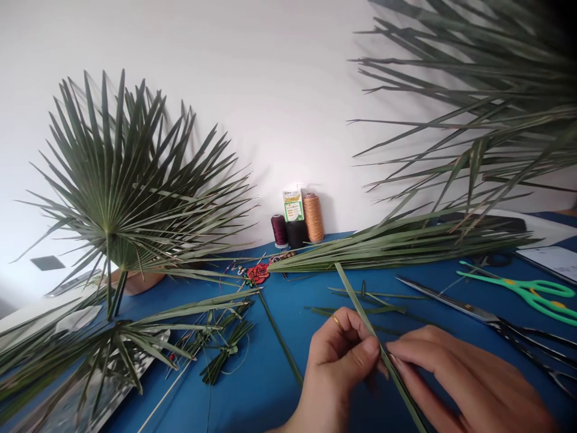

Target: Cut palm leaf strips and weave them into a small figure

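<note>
A long green palm leaf strip (354, 296) runs slantwise between my hands near the front of the blue table. My left hand (340, 355) pinches it between thumb and bent fingers; a gold ring shows on one finger. Close beside it, my right hand (455, 376) grips the same strip lower down, thumb and fingertips pressed together on it. The strip's upper end sticks up past my left hand, and its lower end runs out of view at the bottom. Loose cut leaf pieces (383, 310) lie on the table just behind my hands.
Large scissors (469, 307) and green-handled scissors (527, 288) lie at right. Fan palm leaves (112, 174) stand at left, with more leaves (383, 240) along the back. Thread spools (314, 218) stand by the wall near a red rose patch (258, 273). Tied leaf bundles (229, 349) lie left.
</note>
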Available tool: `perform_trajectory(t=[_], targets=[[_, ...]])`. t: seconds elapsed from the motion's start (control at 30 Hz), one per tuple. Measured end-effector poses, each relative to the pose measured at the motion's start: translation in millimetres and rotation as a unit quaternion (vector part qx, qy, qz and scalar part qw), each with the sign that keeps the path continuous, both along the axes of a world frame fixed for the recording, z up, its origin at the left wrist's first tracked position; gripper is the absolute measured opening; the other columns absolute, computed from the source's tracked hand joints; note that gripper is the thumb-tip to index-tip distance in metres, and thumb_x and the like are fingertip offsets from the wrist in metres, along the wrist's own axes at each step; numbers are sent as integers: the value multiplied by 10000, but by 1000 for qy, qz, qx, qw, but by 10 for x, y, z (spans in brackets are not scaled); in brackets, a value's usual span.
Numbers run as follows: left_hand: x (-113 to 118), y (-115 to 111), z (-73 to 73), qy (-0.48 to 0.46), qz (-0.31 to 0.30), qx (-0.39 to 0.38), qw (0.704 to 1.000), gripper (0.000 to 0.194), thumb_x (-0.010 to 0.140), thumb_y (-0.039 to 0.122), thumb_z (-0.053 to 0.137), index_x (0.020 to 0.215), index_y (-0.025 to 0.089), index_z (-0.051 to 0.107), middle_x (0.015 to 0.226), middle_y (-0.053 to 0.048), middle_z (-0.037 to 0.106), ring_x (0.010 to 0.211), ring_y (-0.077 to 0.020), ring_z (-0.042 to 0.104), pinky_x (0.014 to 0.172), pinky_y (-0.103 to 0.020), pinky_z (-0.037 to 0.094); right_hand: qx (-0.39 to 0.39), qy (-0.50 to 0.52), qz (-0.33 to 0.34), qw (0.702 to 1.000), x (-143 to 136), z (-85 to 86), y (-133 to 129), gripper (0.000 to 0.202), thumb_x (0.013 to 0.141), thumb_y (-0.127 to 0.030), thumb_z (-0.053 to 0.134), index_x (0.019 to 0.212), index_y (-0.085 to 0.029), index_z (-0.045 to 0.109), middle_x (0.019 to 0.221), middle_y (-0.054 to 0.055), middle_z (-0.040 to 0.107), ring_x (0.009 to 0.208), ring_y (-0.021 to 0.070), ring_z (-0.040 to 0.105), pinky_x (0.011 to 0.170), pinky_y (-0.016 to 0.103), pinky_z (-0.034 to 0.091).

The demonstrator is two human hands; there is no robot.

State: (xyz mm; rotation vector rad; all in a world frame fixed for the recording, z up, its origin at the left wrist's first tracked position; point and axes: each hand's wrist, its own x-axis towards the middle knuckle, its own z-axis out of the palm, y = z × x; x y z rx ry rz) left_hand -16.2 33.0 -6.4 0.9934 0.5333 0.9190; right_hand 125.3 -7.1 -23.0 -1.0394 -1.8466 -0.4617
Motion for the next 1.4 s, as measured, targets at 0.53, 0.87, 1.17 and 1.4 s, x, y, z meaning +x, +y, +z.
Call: perform_trajectory(t=[0.53,0.87,1.17,1.4], targets=[[54,135,-38,113,37,-7,993,131,827,247,535,738,152,521,728,5,476,689,-85,444,549,-156,410,-161,10,36,986,158,-7,316,113,894,-132,466,844,-161,563,752,26,598,681,145,565,610,265,422],[104,106,-14,102,73,-113,986,87,801,151,556,728,117,591,734,-21,528,675,-87,511,552,-160,474,-262,52,57,962,207,2,375,72,884,-181,536,879,-144,598,823,-2,624,716,131,604,656,307,505],[115,43,38,77,84,-133,985,62,764,157,605,721,115,619,734,-28,548,687,-98,535,565,-174,505,-296,99,99,945,232,81,336,93,888,-196,530,857,-141,599,786,-9,619,700,129,600,639,301,499],[107,5,60,79,90,-138,983,60,757,121,598,707,100,625,731,-38,582,701,-106,562,643,-216,535,-323,125,130,929,241,78,344,120,894,-231,526,866,-137,595,785,-8,613,701,132,599,632,301,497]])
